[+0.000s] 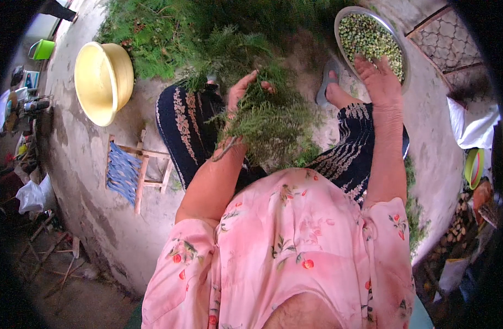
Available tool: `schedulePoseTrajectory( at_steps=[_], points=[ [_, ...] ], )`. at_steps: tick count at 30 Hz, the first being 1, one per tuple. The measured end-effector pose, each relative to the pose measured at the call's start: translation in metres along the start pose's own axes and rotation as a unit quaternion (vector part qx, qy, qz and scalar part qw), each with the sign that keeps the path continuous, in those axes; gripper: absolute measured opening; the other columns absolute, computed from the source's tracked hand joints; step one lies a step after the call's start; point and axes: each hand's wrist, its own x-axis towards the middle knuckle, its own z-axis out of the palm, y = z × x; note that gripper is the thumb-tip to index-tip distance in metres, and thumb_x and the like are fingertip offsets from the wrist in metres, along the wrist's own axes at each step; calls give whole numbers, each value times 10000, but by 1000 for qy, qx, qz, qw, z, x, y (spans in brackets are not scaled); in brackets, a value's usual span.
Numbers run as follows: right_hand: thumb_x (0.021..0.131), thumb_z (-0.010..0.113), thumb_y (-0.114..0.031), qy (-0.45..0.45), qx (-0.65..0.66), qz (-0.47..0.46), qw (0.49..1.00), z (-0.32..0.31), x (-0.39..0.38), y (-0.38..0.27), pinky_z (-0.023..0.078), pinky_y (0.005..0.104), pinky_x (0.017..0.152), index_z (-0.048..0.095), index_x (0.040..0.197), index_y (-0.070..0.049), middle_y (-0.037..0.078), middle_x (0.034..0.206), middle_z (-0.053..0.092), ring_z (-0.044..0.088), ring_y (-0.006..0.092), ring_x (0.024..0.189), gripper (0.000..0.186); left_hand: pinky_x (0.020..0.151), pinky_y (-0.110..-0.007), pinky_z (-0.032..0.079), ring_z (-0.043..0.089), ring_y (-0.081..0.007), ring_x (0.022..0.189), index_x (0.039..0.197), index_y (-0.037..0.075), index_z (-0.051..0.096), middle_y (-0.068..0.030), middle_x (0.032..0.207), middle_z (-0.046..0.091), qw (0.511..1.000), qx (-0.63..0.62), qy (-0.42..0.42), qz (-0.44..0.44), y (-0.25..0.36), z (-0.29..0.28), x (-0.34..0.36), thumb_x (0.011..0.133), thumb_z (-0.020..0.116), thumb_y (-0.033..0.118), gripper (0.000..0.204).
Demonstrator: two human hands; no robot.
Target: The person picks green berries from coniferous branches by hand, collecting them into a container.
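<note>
My left hand [241,90] is closed round a leafy evergreen branch [273,129] in front of my lap, its sprays hanging between my knees. The cut stem end pokes out over my left forearm. At the upper right, my right hand [380,82] is over the near edge of a round metal basin [406,60], with its fingers apart. Small round green cones or seeds [372,41] fill the basin, and my fingertips overlap them. Whether they touch, I cannot tell. No item shows in the right hand.
A big heap of green branches [152,35] lies ahead of my feet. To the left stand a yellow plastic tub [115,79] and a small wooden stool with a blue woven seat [124,172]. More cuttings [418,219] lie beside me on the right. Clutter lines both sides.
</note>
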Motion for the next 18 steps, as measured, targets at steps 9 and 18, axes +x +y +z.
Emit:
schedulePoseTrajectory(
  at_steps=[9,18],
  points=[
    [702,669,-164,-222,-573,-383,690,55,-110,101,414,309,788,560,980,-46,118,964,535,513,224,934,321,619,-354,506,582,-209,705,948,-9,522,-93,817,583,981,44,176,-69,7,16,3,829,504,265,299],
    [707,611,-78,-197,-577,-441,658,57,-98,145,433,337,747,525,1045,-58,119,956,565,545,291,877,350,695,-351,478,573,-240,747,892,25,557,-110,813,598,938,-52,300,-166,-13,18,10,840,478,248,242]
  ],
)
